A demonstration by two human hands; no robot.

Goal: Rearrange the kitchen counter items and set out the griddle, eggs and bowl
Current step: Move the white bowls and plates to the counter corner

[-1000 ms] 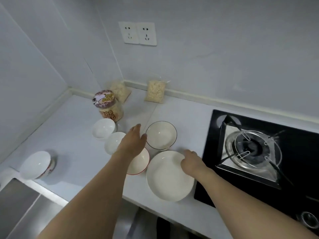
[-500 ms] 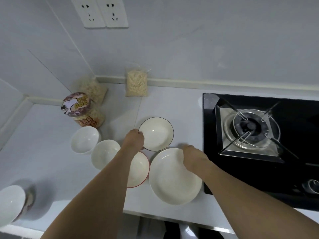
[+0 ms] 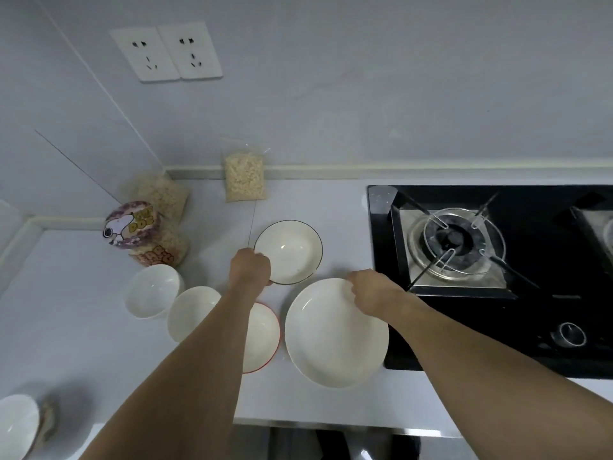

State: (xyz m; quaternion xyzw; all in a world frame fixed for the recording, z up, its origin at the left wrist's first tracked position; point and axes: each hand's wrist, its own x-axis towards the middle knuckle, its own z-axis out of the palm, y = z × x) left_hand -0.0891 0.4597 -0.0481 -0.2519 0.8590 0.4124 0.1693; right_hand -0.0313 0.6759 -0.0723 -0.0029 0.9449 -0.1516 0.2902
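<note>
a second ago your left hand hovered loose; now its fingers grip the dark-rimmed bowl mid-bench near the stove. your right hand pinches the large plate rim, so both look ready to shift.

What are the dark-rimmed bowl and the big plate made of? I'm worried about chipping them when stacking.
Both look like glazed ceramic, though melamine can't be ruled out. The dark-rimmed bowl, held at its rim by the left hand, is glossy white with a bright glint inside. The big plate, held at its far rim by the right hand, is smooth, off-white, with a softer sheen.
</note>
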